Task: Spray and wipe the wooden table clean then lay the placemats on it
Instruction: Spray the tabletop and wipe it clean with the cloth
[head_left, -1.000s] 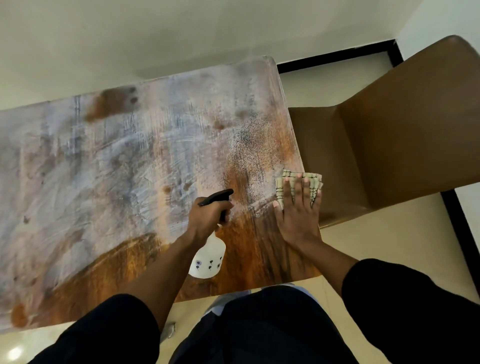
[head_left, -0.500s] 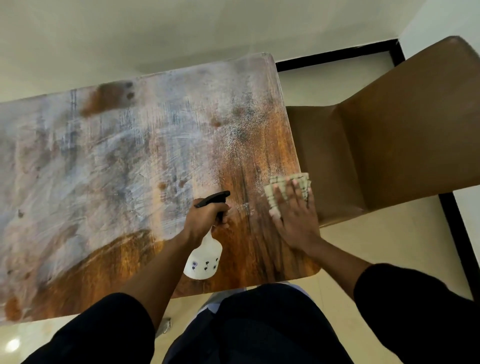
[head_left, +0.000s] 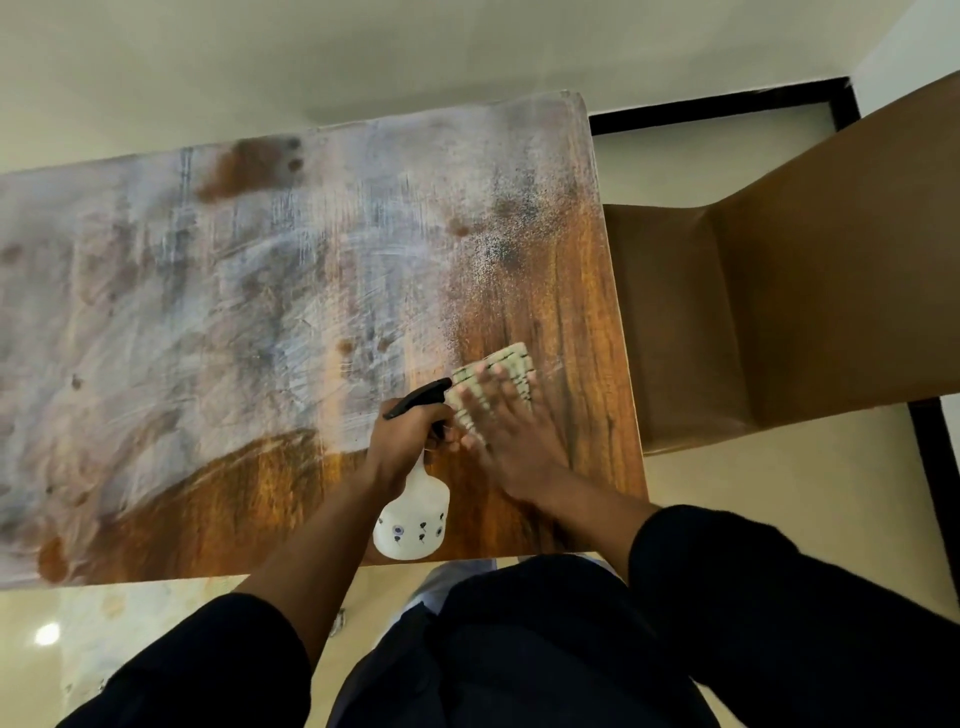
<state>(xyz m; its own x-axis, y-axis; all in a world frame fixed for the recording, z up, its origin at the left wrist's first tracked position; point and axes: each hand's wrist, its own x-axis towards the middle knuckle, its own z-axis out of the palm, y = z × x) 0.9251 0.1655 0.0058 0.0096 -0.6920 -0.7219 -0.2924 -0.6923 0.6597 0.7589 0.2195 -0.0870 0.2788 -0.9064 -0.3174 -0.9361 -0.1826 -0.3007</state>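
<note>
My left hand (head_left: 408, 441) is wrapped around the neck of the spray bottle (head_left: 413, 519). The bottle is white with little dark flowers on it, and its black top (head_left: 418, 397) pokes out past my fingers. My right hand (head_left: 511, 431) lies flat with fingers straight, pressing the cloth (head_left: 493, 366) down on the bench (head_left: 260, 312). The cloth is pale with dark lines, and it sits near the right edge of the bench, just beside the bottle's top. My two hands are very close together. Most of the bench looks white and smeary. The part near me and by the cloth is shiny brown wood. A brown chair (head_left: 779, 291) stands just beside the bench on the right. My sleeves (head_left: 753, 597) are black
</note>
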